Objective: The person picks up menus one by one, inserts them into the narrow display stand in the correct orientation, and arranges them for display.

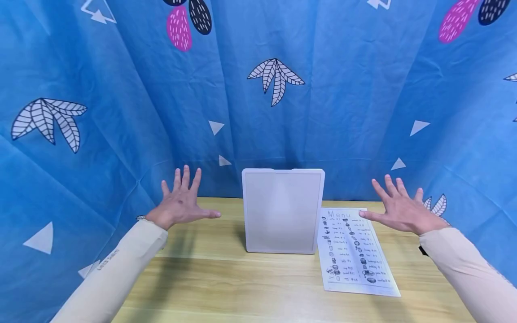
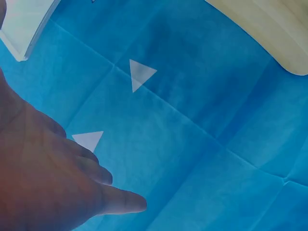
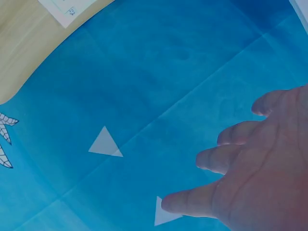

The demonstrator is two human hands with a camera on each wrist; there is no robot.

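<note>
My left hand [image 1: 180, 202] is held up over the left side of the table, its fingers spread and nothing in it. On the other side my right hand [image 1: 405, 209] is raised too, with fingers apart and no object held. Between them a white framed board [image 1: 282, 211] stands upright on the table, touched by neither hand. Nearest to the right hand lies a paper sheet [image 1: 355, 251] headed "Menu", with small drawings and handwritten lines. The left wrist view shows the left hand [image 2: 53, 178] against blue cloth; the right wrist view shows the right hand [image 3: 264, 159] likewise.
A light wooden table [image 1: 226, 287] carries the board and the sheet. Blue patterned curtains [image 1: 343, 89] hang behind it and on both sides. The sheet's upper left corner lies close beside the board's right edge.
</note>
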